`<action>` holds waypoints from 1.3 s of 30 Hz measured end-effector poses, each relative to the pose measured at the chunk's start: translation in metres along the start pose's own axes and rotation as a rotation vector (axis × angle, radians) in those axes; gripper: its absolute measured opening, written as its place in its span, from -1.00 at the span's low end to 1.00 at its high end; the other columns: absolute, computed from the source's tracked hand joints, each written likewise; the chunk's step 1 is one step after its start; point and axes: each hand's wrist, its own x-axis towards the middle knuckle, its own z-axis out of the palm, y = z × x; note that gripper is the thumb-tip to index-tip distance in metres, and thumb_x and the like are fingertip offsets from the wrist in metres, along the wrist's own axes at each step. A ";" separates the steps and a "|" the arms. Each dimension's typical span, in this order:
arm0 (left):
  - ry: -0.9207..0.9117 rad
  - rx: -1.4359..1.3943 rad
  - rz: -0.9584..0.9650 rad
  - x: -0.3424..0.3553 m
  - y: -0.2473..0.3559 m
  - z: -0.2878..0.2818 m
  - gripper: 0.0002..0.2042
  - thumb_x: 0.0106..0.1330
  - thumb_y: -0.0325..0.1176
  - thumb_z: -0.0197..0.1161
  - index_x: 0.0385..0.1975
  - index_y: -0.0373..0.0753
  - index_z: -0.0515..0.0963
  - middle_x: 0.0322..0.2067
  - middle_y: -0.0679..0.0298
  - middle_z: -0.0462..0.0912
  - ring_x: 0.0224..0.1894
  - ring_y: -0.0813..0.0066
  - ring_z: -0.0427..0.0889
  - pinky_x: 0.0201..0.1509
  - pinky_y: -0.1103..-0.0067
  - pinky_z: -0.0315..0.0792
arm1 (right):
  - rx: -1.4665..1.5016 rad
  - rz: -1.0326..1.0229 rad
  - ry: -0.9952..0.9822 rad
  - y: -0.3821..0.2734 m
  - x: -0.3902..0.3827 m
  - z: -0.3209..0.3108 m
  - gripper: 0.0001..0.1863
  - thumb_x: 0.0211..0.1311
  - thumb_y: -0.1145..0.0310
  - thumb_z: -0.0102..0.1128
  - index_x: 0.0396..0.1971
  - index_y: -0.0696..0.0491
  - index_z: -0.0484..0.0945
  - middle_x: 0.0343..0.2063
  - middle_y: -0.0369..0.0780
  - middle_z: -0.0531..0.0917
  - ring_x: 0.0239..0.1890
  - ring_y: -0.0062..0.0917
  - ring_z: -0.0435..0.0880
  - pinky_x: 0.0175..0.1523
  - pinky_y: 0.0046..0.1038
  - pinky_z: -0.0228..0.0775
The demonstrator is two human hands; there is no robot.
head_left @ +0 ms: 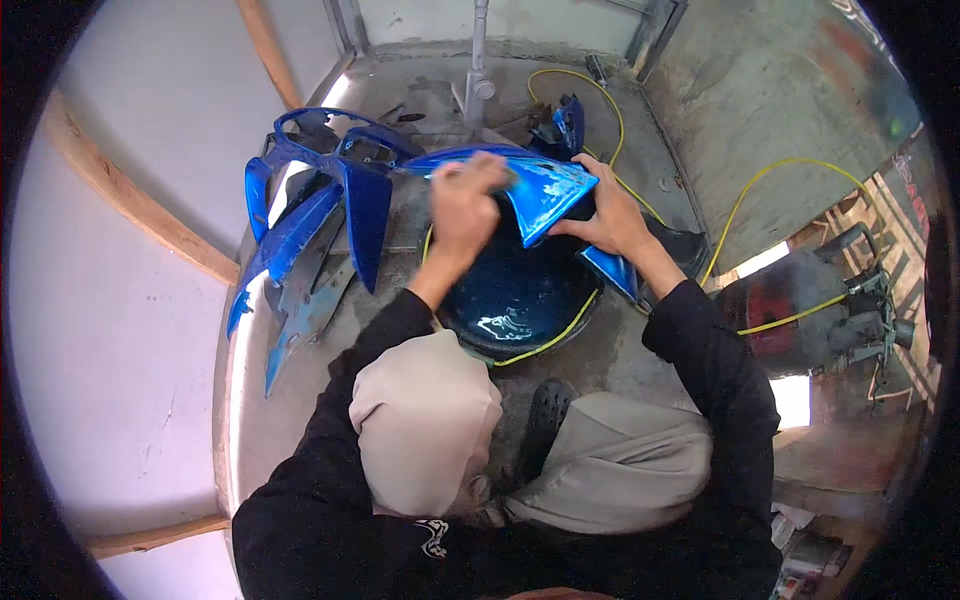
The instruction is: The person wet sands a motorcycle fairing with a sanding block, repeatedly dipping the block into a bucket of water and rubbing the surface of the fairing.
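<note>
Blue panel held over the basin, both hands on it

Person seated or squatting low, knees apart in light trousers, black sleeves running forward to the panel. The glossy blue panel, pointed at its right end, sits above the far part of a round dark basin. Pale streaks and wet-looking glare over its face. Liquid in the basin, reflecting light.

Right hand: gripping the panel's right end, thumb toward the near edge, fingers around the far side. Left hand: over the panel's left half, fingers curled (badly blurred; cannot tell whether anything is held beneath them).

A smaller blue piece just below the right hand, at the basin's right side. To the left, a group of blue body parts, frame-like and finned, on the grey floor. Another dark blue part beyond the panel. An upright metal pipe stands behind.

Yellow hose loops along the right side; more yellow line curves at the basin's near rim. Far right: a grimy tank with a reddish patch. Left: pale wall with wooden strips.
</note>
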 end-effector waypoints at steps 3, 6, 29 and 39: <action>-0.064 -0.136 0.167 -0.002 0.036 0.009 -0.64 0.16 -0.62 0.18 -0.13 -0.13 0.80 0.13 0.30 0.87 0.35 0.32 0.74 0.53 0.08 0.25 | -0.004 -0.015 0.027 0.002 0.002 0.003 0.37 -0.20 -0.35 0.78 0.59 -0.03 0.26 0.41 0.05 0.50 0.39 0.08 0.60 0.46 -0.04 0.47; -0.018 -0.023 0.095 -0.005 -0.011 -0.012 -0.63 0.18 -0.62 0.17 -0.12 -0.10 0.80 0.15 0.36 0.87 0.38 0.39 0.72 0.60 -0.02 0.11 | 0.017 -0.013 0.011 -0.010 0.004 0.004 0.37 -0.20 -0.35 0.78 0.59 -0.02 0.26 0.41 0.05 0.50 0.39 0.08 0.60 0.45 -0.05 0.48; -0.254 -0.009 0.081 0.000 0.056 -0.018 -0.64 0.38 -0.62 0.17 0.08 -0.19 0.75 0.28 0.17 0.78 0.41 0.14 0.69 0.58 0.02 0.24 | 0.006 -0.003 0.014 0.001 0.002 0.007 0.37 -0.19 -0.35 0.77 0.60 -0.04 0.25 0.42 0.06 0.50 0.41 0.09 0.59 0.45 -0.04 0.47; -0.171 0.178 -0.159 -0.007 -0.023 -0.034 -0.63 0.41 -0.57 0.14 0.10 -0.13 0.77 0.22 0.17 0.82 0.37 0.08 0.71 0.52 -0.03 0.29 | 0.001 -0.016 -0.002 -0.006 0.005 0.006 0.38 -0.18 -0.36 0.77 0.61 -0.03 0.23 0.41 0.07 0.49 0.40 0.10 0.59 0.45 -0.02 0.48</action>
